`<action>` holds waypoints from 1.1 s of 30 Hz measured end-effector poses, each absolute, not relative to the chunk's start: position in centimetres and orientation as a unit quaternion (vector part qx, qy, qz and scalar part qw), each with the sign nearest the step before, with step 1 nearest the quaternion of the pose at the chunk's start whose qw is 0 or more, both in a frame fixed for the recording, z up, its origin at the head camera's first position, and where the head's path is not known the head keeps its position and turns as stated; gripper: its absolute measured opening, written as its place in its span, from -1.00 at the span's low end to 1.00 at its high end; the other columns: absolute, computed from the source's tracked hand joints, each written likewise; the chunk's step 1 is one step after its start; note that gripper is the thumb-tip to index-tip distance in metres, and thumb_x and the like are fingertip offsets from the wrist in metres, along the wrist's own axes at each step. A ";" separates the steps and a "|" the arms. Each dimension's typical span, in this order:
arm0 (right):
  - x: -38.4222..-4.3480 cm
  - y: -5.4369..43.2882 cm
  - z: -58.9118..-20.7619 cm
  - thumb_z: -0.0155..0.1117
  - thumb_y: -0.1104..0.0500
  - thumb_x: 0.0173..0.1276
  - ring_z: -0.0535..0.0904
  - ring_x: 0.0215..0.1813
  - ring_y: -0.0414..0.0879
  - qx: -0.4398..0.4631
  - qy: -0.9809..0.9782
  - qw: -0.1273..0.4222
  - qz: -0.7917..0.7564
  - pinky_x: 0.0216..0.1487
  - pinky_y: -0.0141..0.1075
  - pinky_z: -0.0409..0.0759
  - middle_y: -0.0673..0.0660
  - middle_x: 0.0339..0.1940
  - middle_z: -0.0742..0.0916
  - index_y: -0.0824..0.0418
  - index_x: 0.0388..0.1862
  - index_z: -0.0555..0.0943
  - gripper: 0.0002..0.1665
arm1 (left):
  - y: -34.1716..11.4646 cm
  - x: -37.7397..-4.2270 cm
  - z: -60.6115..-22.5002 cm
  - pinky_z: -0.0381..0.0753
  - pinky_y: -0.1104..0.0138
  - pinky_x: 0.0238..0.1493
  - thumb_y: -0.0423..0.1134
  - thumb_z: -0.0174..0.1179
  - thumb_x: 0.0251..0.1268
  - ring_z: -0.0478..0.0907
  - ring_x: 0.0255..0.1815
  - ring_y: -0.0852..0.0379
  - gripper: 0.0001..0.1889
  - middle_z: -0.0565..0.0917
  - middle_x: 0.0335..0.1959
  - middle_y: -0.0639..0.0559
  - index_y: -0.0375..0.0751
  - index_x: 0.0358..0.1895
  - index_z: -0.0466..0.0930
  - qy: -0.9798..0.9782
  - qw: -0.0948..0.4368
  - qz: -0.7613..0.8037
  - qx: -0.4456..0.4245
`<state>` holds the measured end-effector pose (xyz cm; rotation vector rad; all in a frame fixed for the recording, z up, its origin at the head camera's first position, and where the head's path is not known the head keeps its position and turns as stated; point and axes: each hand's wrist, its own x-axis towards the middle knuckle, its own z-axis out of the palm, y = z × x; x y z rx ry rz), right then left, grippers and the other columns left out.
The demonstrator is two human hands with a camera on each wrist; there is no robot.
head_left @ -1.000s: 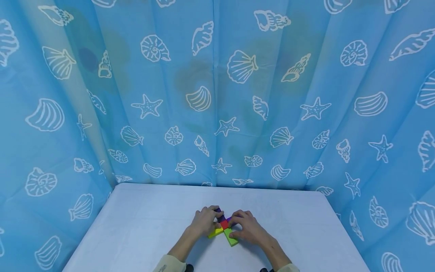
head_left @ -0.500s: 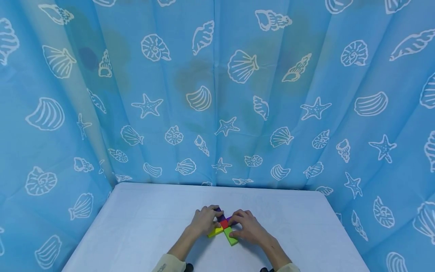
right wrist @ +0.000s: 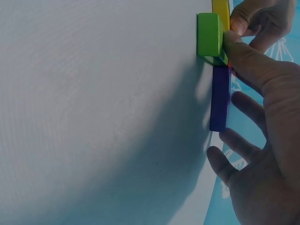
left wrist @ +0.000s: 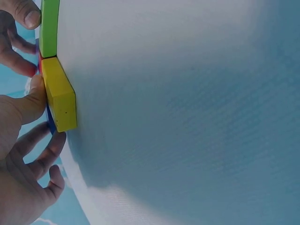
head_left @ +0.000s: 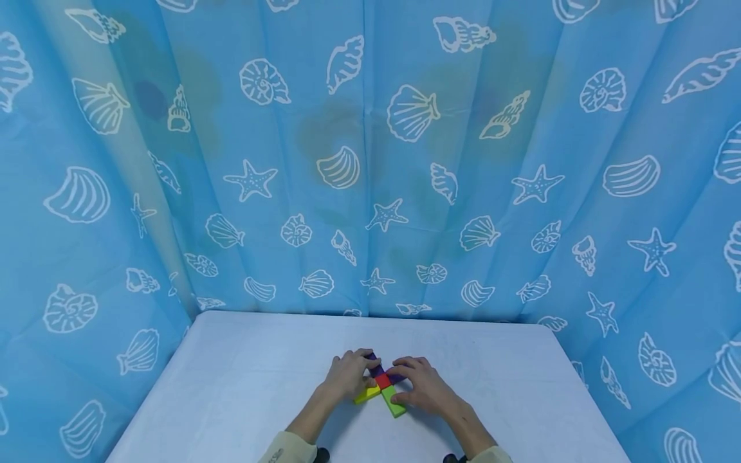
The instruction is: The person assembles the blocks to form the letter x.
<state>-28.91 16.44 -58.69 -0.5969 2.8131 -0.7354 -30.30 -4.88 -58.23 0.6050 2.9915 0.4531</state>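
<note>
A red block (head_left: 383, 381) forms the middle of a cross of blocks on the white table. Its arms are a yellow block (head_left: 366, 395), a green block (head_left: 391, 400), a dark purple block (head_left: 377, 371) at the far side and another purple block (head_left: 397, 379) at the right. My left hand (head_left: 346, 376) curls over the left side, its thumb at the yellow block's inner end and its fingers on the far purple block. The thumb of my right hand (head_left: 427, 387) presses the green block, while its index fingertip reaches over the right purple block beside the red one.
The white table (head_left: 255, 366) extends around the blocks on every side. Behind it and along both sides hangs a blue curtain (head_left: 347, 212) printed with white shells and starfish.
My right index finger has shifted slightly away from me, showing more of the right purple block beneath it. The left hand and the blocks look nearly still.
</note>
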 end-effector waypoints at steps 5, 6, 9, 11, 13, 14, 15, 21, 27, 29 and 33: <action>-29.0 16.4 -58.6 0.52 -0.20 0.16 0.35 0.36 0.18 -0.199 0.945 0.092 -0.241 0.30 0.28 0.37 0.05 0.28 0.59 -0.12 0.22 0.64 -0.37 | -4.9 -30.3 -58.2 0.50 -0.12 0.14 0.07 0.40 0.22 0.51 0.23 -0.13 -0.46 0.51 0.38 -0.01 0.19 0.30 0.59 0.969 0.026 0.147 0.196; -29.0 16.5 -58.5 0.52 -0.20 0.16 0.36 0.36 0.18 -0.200 0.945 0.091 -0.241 0.30 0.28 0.37 0.05 0.27 0.59 -0.12 0.21 0.64 -0.37 | -4.9 -30.3 -58.2 0.50 -0.13 0.14 0.06 0.40 0.22 0.51 0.23 -0.13 -0.46 0.51 0.38 -0.01 0.19 0.30 0.60 0.969 0.026 0.147 0.196; -28.9 16.5 -58.5 0.52 -0.20 0.16 0.37 0.34 0.17 -0.200 0.946 0.090 -0.241 0.28 0.26 0.40 0.05 0.25 0.59 -0.12 0.22 0.64 -0.37 | -4.8 -30.1 -58.0 0.49 -0.14 0.16 0.05 0.40 0.22 0.50 0.25 -0.14 -0.46 0.52 0.38 -0.01 0.18 0.30 0.60 0.969 0.026 0.150 0.194; -28.8 16.5 -58.5 0.53 -0.20 0.15 0.37 0.33 0.16 -0.199 0.945 0.089 -0.243 0.27 0.24 0.43 0.05 0.24 0.59 -0.11 0.23 0.64 -0.35 | -4.8 -30.0 -57.9 0.49 -0.14 0.16 0.04 0.41 0.21 0.49 0.26 -0.14 -0.45 0.52 0.37 -0.01 0.17 0.30 0.60 0.969 0.027 0.152 0.192; -28.8 16.5 -58.6 0.52 -0.21 0.16 0.37 0.33 0.16 -0.198 0.945 0.090 -0.243 0.27 0.22 0.45 0.06 0.26 0.58 -0.09 0.25 0.62 -0.33 | -4.8 -29.9 -57.8 0.49 -0.14 0.17 0.04 0.41 0.21 0.49 0.27 -0.14 -0.45 0.52 0.37 -0.02 0.17 0.30 0.59 0.969 0.026 0.152 0.191; -28.8 16.5 -58.6 0.51 -0.21 0.16 0.37 0.34 0.16 -0.197 0.945 0.091 -0.244 0.27 0.21 0.46 0.07 0.28 0.58 -0.08 0.26 0.62 -0.32 | -4.7 -29.9 -57.9 0.49 -0.14 0.18 0.04 0.41 0.21 0.49 0.27 -0.13 -0.45 0.52 0.37 -0.02 0.17 0.30 0.59 0.969 0.026 0.153 0.190; -28.8 16.5 -58.6 0.51 -0.21 0.17 0.37 0.35 0.17 -0.194 0.945 0.094 -0.247 0.28 0.21 0.45 0.08 0.29 0.57 -0.07 0.26 0.62 -0.32 | -4.7 -29.9 -57.9 0.49 -0.14 0.18 0.04 0.42 0.21 0.49 0.27 -0.13 -0.45 0.52 0.37 -0.02 0.17 0.30 0.60 0.969 0.026 0.154 0.189; -28.4 16.4 -58.7 0.51 -0.18 0.18 0.34 0.43 0.20 -0.169 0.942 0.105 -0.271 0.36 0.24 0.34 0.11 0.36 0.54 -0.02 0.17 0.65 -0.41 | -4.7 -29.9 -58.0 0.50 -0.11 0.15 0.04 0.41 0.22 0.49 0.26 -0.13 -0.46 0.52 0.37 -0.02 0.16 0.29 0.60 0.969 0.027 0.156 0.189; -27.9 16.3 -58.7 0.48 -0.16 0.22 0.32 0.46 0.22 -0.161 0.945 0.100 -0.267 0.36 0.24 0.35 0.12 0.39 0.52 -0.02 0.22 0.66 -0.40 | -4.6 -30.0 -58.1 0.51 -0.10 0.15 0.02 0.41 0.23 0.49 0.26 -0.14 -0.46 0.51 0.38 -0.03 0.15 0.30 0.59 0.968 0.031 0.158 0.193; -27.8 16.3 -58.7 0.47 -0.17 0.23 0.31 0.47 0.22 -0.160 0.948 0.101 -0.258 0.36 0.22 0.35 0.12 0.40 0.51 -0.02 0.25 0.65 -0.38 | -4.6 -30.0 -58.2 0.51 -0.11 0.15 0.02 0.41 0.23 0.48 0.27 -0.14 -0.46 0.51 0.38 -0.03 0.15 0.30 0.59 0.968 0.034 0.160 0.192; -27.7 16.1 -58.7 0.45 -0.19 0.24 0.31 0.47 0.20 -0.157 0.952 0.102 -0.241 0.36 0.19 0.37 0.11 0.42 0.50 -0.01 0.29 0.63 -0.35 | -4.6 -30.0 -58.1 0.50 -0.13 0.17 0.00 0.42 0.23 0.48 0.27 -0.15 -0.47 0.51 0.37 -0.04 0.15 0.30 0.60 0.968 0.036 0.165 0.187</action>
